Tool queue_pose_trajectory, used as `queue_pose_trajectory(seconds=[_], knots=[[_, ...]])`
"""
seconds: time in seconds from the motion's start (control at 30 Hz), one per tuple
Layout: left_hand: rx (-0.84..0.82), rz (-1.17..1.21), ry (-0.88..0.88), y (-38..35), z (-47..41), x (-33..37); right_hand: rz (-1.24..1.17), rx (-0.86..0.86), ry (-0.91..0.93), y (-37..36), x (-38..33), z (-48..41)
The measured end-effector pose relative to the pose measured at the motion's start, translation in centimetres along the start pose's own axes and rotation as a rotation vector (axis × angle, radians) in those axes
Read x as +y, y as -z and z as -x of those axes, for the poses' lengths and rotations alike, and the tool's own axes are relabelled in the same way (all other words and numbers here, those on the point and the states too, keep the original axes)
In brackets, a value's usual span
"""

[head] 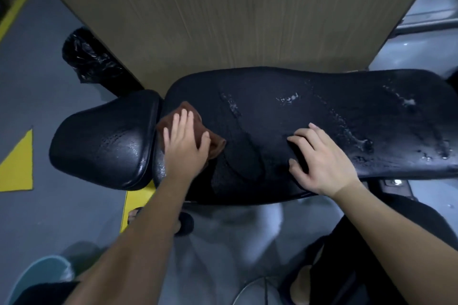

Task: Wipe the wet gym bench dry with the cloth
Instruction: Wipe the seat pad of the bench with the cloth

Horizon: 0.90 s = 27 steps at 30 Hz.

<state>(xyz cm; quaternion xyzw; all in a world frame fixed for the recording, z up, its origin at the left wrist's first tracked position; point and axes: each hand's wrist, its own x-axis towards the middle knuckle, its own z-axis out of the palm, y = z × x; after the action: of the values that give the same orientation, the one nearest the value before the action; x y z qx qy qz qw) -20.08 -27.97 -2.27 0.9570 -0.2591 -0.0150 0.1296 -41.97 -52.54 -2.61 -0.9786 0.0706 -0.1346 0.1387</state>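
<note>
Grey floor (49, 96) surrounds the wet gym bench (272, 136). Your left hand (184, 143) presses the brown cloth (215, 147) flat, fingers spread; your right hand (322, 158) rests open, holding nothing.

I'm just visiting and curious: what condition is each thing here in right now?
Long bench pad: wet, droplets toward its right end.
Seat pad: glossy, looks damp.
Brown cloth: crumpled, pressed flat under left hand.
Left hand: open, palm on cloth.
Right hand: spread, resting on pad.
</note>
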Motion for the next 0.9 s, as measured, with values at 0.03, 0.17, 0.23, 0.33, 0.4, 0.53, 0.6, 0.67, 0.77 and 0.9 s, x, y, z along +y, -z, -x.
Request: queue_pose_trajectory(seconds=[0.03, 0.17, 0.23, 0.33, 0.4, 0.53, 0.6, 0.67, 0.77, 0.9], knots=[[-0.021, 0.02, -0.019, 0.0, -1.8, 0.1, -0.016, -0.005, -0.005, -0.1, 0.1, 0.0], [-0.054, 0.063, -0.175, -0.8, -9.4, 2.2, -0.046, -0.022, -0.017, -0.2, 0.7, 0.1], [-0.069, 0.05, -0.222, -1.4, -12.2, 4.1, -0.056, -0.033, -0.029, -0.2, 0.8, -0.1], [-0.093, 0.021, -0.187, -2.1, -13.9, 7.2, -0.068, -0.038, -0.047, -0.2, 0.8, 0.0], [-0.105, 0.005, -0.144, -2.3, -13.4, 8.6, -0.07, -0.046, -0.06, -0.1, 0.7, 0.1], [-0.167, 0.0, -0.116, -2.2, -8.9, 9.8, -0.056, -0.033, -0.082, 0.2, 0.3, 0.2], [-0.139, 0.026, -0.087, -2.3, -5.1, 10.1, -0.043, -0.036, -0.093, 0.4, 0.1, 0.1], [-0.055, 0.066, -0.058, -2.4, -0.3, 10.4, -0.033, -0.04, -0.102, 0.4, -0.1, 0.2], [0.008, 0.058, -0.029, -2.7, 6.1, 10.7, -0.031, -0.029, -0.109, 0.5, -0.3, 0.4], [0.017, 0.001, 0.012, -3.0, 8.5, 10.7, -0.027, -0.037, -0.109, 0.6, -0.5, 0.3]])
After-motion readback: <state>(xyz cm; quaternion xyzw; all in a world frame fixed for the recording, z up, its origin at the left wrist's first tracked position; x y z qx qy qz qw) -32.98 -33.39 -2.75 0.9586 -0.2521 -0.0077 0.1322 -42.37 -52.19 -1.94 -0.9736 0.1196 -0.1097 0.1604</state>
